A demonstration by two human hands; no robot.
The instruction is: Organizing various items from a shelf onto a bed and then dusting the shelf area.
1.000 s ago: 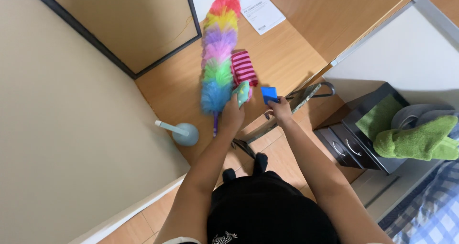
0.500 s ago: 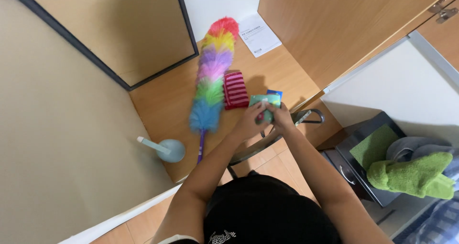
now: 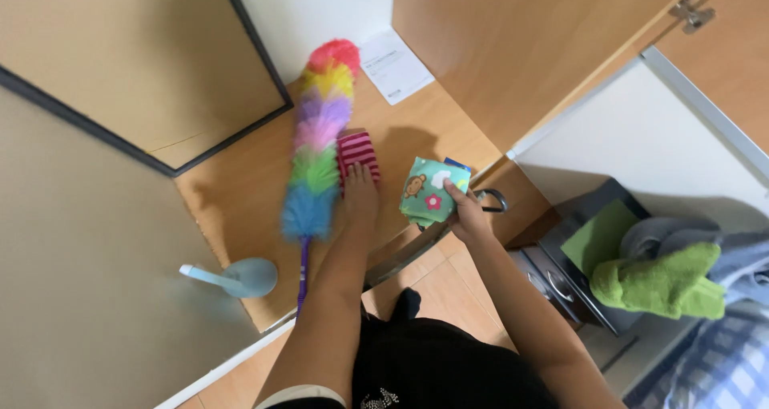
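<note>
Left hand [image 3: 360,197]: arm stretched forward over the wooden bench [image 3: 232,193], palm down, fingers laid flat on a folded red-and-pink striped cloth [image 3: 356,150] that lies on the bench; it presses rather than grips, nothing closed inside it. Right hand [image 3: 465,210]: arm angled in from the lower right, fingers pinched shut on the edge of a green patterned cloth with cartoon animal and flower prints [image 3: 426,191], held up just above the bench's front edge, a blue item [image 3: 456,166] partly hidden behind it. Rainbow-coloured fluffy duster with a purple handle [image 3: 318,141]: lying lengthwise on the bench, touching the striped cloth's left side. Pale blue handled scoop-shaped object [image 3: 240,277]: on the bench near its left front corner, well apart from the hands. White paper sheet [image 3: 394,66]: against the back wall. Dark open bin [image 3: 561,225] to the right: holds a flat green sheet [image 3: 599,237], with a bright green towel [image 3: 661,281] draped over its edge. Change from half a second ago: both hands then met at the green cloth; the left has since moved across to the striped cloth, and the right alone holds the green one.
</note>
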